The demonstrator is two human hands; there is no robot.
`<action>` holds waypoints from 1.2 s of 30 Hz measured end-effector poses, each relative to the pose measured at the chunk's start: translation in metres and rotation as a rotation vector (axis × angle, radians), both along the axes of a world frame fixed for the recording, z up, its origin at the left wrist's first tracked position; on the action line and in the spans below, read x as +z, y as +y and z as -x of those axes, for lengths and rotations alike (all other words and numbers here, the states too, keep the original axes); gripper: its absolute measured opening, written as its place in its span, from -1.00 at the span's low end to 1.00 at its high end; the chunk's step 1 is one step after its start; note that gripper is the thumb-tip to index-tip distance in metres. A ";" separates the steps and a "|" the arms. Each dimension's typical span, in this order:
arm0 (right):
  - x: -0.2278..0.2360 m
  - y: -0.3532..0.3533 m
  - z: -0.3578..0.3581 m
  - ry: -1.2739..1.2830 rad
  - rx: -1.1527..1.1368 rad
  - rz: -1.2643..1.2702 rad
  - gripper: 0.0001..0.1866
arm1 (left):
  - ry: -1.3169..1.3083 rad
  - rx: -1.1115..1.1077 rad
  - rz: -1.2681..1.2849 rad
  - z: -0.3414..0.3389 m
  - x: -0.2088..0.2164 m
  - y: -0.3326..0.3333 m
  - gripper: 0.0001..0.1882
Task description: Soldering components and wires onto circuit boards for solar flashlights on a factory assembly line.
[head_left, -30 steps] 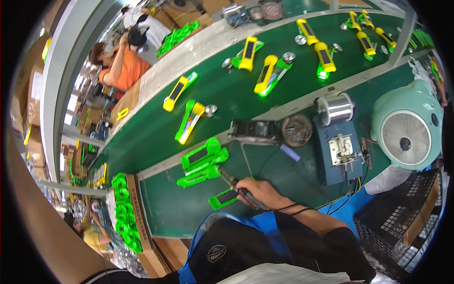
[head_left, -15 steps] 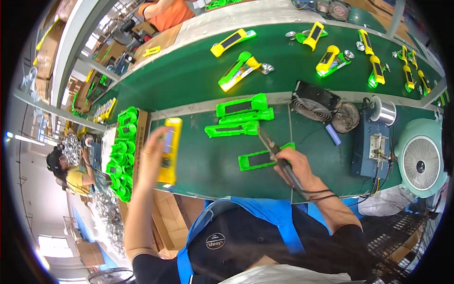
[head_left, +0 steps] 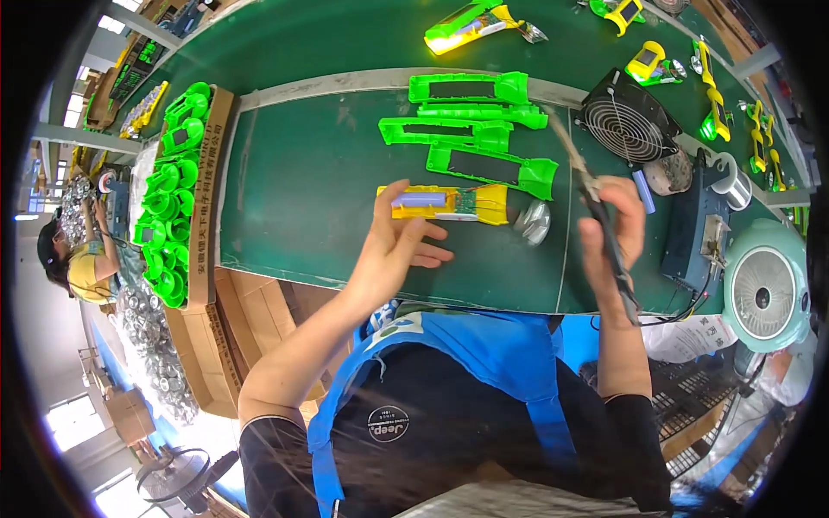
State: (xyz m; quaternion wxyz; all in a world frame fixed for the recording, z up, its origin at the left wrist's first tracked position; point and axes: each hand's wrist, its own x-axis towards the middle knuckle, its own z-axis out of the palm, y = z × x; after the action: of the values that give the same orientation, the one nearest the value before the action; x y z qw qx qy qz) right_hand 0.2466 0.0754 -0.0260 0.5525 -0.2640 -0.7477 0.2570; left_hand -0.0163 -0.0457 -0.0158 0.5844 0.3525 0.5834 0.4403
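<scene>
My left hand (head_left: pixel 389 246) grips the left end of a yellow flashlight housing (head_left: pixel 493 205), thumb on the near edge and index finger over the far one. In the housing lie a lilac battery cell (head_left: pixel 420 199) and a small green circuit board (head_left: pixel 465 202). A silver reflector (head_left: pixel 534 223) sits just right of its flared end. My right hand (head_left: pixel 617 229) is closed round a soldering iron (head_left: pixel 622 289), whose tip points away, near the green parts. Several green housing halves (head_left: pixel 492 168) with dark panels lie beyond the yellow one.
Left stands a cardboard box (head_left: pixel 210 190) of green parts. To the right are a black fan (head_left: pixel 626 125), a loose lilac cell (head_left: pixel 644 192), a solder spool (head_left: pixel 734 183), a blue soldering station (head_left: pixel 688 224) and a mint fan (head_left: pixel 763 289). Beyond, flashlights lie on a green belt (head_left: pixel 345 43).
The yellow housing has come from the left to the table's middle and now lies crosswise, the reflector beside it. The single green half is now with the others. My right hand moved right with the iron.
</scene>
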 end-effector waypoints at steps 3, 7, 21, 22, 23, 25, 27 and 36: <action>0.005 -0.019 -0.038 0.049 0.023 0.107 -0.57 | 0.096 -0.043 -0.041 -0.017 0.002 -0.005 -0.44; -0.003 -0.054 -0.056 0.326 0.158 0.517 -0.64 | 1.044 -0.025 -0.683 -0.008 0.010 0.009 -0.68; -0.029 -0.038 -0.033 0.523 -0.112 0.618 -0.66 | 1.124 -0.430 -0.715 -0.066 0.022 0.107 -0.90; -0.028 -0.035 -0.031 0.468 -0.126 0.568 -0.66 | 1.128 -0.526 -0.748 -0.073 0.021 0.112 -0.91; -0.026 -0.031 -0.030 0.413 -0.139 0.516 -0.65 | 1.133 -0.620 -0.783 -0.080 0.020 0.118 -0.92; -0.023 -0.023 -0.028 0.398 -0.136 0.494 -0.65 | 1.171 -0.631 -0.845 -0.087 0.008 0.125 -0.93; -0.018 -0.018 -0.026 0.374 -0.108 0.433 -0.64 | 1.175 -0.631 -0.820 -0.090 0.006 0.128 -0.94; -0.014 0.038 0.018 -0.193 0.244 -0.029 -0.65 | 0.364 -0.055 -0.402 -0.027 0.021 0.077 -0.94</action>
State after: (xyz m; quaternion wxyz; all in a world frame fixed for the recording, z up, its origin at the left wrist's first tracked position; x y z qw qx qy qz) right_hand 0.2284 0.1130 -0.0402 0.4464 -0.1865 -0.8274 0.2852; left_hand 0.0106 0.0317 0.0049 0.4001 0.5506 0.5700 0.4604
